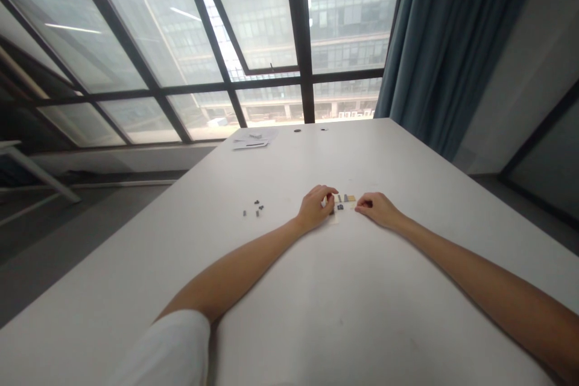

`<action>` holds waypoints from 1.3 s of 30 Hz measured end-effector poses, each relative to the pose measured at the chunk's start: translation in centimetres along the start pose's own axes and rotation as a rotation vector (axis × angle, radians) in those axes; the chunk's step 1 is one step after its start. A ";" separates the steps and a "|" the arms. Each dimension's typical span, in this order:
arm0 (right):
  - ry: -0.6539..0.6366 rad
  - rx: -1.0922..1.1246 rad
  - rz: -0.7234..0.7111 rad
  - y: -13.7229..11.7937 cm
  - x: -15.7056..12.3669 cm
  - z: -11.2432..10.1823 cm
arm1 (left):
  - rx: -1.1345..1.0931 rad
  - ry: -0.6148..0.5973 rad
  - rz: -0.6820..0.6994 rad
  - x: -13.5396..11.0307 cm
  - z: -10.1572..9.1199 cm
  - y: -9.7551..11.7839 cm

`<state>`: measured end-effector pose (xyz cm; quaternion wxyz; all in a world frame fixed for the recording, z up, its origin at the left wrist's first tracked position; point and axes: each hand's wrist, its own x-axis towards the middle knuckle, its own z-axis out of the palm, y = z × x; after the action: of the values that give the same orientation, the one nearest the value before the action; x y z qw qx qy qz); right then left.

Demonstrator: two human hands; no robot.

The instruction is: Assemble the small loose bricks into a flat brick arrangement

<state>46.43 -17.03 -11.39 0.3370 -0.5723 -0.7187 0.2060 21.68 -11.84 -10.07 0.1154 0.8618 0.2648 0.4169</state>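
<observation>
My left hand [315, 207] rests on the white table [280, 289] with its fingers curled down at the left side of a small pale flat sheet [335, 220]. Small dark grey pieces [341, 207] and a yellowish piece [351, 198] lie on or beside this sheet, between both hands. At the right side, my right hand [379, 209] has its thumb and fingertips pinched together, close to the pale edge. What either hand's fingertips hold, if anything, is too small and partly hidden.
To the left on the tabletop lie several small dark pieces [257, 213]. Papers [251, 145] lie at the far left edge. Two small dark round things, one of them a disc [297, 130], are near the far edge. Windows and a blue curtain [420, 54] stand beyond.
</observation>
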 end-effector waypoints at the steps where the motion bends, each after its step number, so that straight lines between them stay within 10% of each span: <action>1: -0.001 0.002 -0.002 0.1 0.0 0.0 | 0.001 0.000 0.000 0.0 0.0 0.0; 12: 0.053 0.011 0.030 0.6 -0.4 0.0 | 0.046 0.049 0.002 1.7 -1.8 0.9; 22: 0.046 -0.020 0.005 1.8 -0.7 -0.1 | 0.126 -0.094 -0.120 6.0 -12.1 -0.8; 32: 0.263 0.008 0.082 1.3 -0.3 -0.2 | 0.305 -0.326 -0.337 -1.8 -24.2 -9.4; 39: 0.210 -0.021 0.080 1.7 -0.4 -0.3 | 0.287 -0.521 -0.370 -6.3 -27.1 -11.7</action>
<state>47.86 -16.98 -12.42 0.3963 -0.6224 -0.6580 0.1506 -6.88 -6.14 -2.16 0.1305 0.8840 0.4342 0.1137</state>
